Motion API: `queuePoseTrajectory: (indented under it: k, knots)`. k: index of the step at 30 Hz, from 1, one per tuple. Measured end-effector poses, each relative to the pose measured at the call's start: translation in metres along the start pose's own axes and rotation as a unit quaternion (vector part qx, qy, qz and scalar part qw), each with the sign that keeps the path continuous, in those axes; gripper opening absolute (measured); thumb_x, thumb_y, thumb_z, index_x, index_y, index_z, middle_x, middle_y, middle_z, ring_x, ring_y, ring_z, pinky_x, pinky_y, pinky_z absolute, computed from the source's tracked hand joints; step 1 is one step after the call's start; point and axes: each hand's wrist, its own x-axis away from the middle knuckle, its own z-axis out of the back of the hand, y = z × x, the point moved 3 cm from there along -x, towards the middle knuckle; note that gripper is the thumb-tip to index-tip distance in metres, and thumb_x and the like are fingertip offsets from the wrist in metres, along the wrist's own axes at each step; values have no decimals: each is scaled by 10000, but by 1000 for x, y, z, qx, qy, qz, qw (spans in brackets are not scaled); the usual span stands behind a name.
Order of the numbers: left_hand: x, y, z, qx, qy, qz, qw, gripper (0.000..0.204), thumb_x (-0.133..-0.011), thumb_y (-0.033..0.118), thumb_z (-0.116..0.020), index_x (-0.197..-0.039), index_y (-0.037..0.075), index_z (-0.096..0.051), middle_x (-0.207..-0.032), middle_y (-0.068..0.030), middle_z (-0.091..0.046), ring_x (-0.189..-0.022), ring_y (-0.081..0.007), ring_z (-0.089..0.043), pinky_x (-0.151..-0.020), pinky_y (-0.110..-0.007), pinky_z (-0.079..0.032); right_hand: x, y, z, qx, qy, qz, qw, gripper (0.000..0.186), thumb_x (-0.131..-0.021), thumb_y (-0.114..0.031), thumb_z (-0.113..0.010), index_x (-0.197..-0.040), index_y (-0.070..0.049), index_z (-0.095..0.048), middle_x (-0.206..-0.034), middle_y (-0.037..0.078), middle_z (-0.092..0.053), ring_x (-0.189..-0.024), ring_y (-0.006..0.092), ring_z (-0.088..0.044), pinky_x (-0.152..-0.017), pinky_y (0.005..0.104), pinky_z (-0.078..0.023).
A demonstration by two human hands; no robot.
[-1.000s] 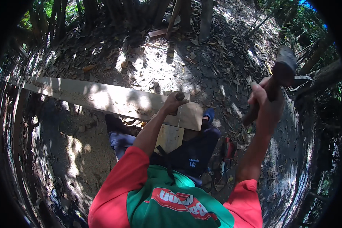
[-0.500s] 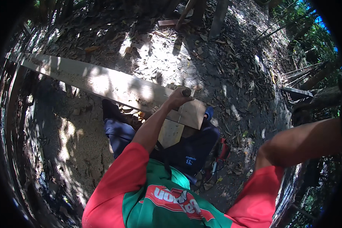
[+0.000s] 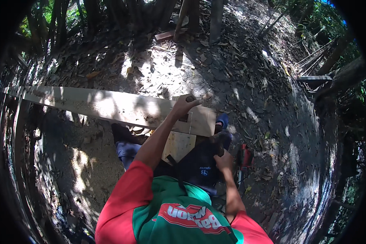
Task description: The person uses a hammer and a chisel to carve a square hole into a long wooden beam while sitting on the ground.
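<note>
A long pale wooden plank (image 3: 130,106) runs from the far left to in front of me, with pencil lines and a small dark cut-out (image 3: 184,117) near its right end. My left hand (image 3: 184,108) is closed round an upright chisel (image 3: 191,99) above that cut-out; only the handle's round top shows, and the blade is hidden. At the right, my right hand (image 3: 223,161) grips the handle of a dark-headed hammer (image 3: 220,138), held low beside the plank's end, over my trouser leg.
A wooden block (image 3: 179,146) lies beneath the plank, between my legs. On the ground to the right is a red and black tool (image 3: 245,156). Posts and trunks (image 3: 215,22) stand at the back, and a short reddish board (image 3: 164,35) lies near them. Dry leaves litter the soil.
My right arm has swung down and inward from far right, bringing the hammer into view near the plank's end. The left hand stays closed on the chisel. The whole view has turned slightly.
</note>
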Motion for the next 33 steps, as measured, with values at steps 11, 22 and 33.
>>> queuePoseTrajectory:
  k: [11, 22, 33]
  knots:
    - [144, -37, -27, -174, 37, -162, 971, 235, -847, 228, -727, -775, 33, -616, -865, -67, -628, -815, -219, -597, -711, -349, -470, -6, 25, -4, -51, -21, -21, 998, 245, -757, -200, -648, -881, 10, -624, -613, 127, -622, -504, 239, -641, -522, 383, -504]
    - [41, -23, -11, 24, 150, -22, 988, 299, -852, 256, -740, -699, 51, -586, -658, -30, -592, -630, -108, -563, -595, -271, -446, -6, 27, 5, -37, -18, -42, 998, 233, -749, -171, -649, -880, 19, -611, -604, 135, -613, -496, 233, -633, -506, 377, -498]
    - [-30, -27, 3, 152, 181, -51, 970, 318, -902, 162, -680, -636, 99, -517, -504, 23, -476, -413, -44, -392, -405, -233, -312, -37, 21, 9, -111, -41, -113, 987, 184, -754, -126, -628, -859, 18, -583, -573, 90, -576, -449, 173, -589, -441, 330, -461]
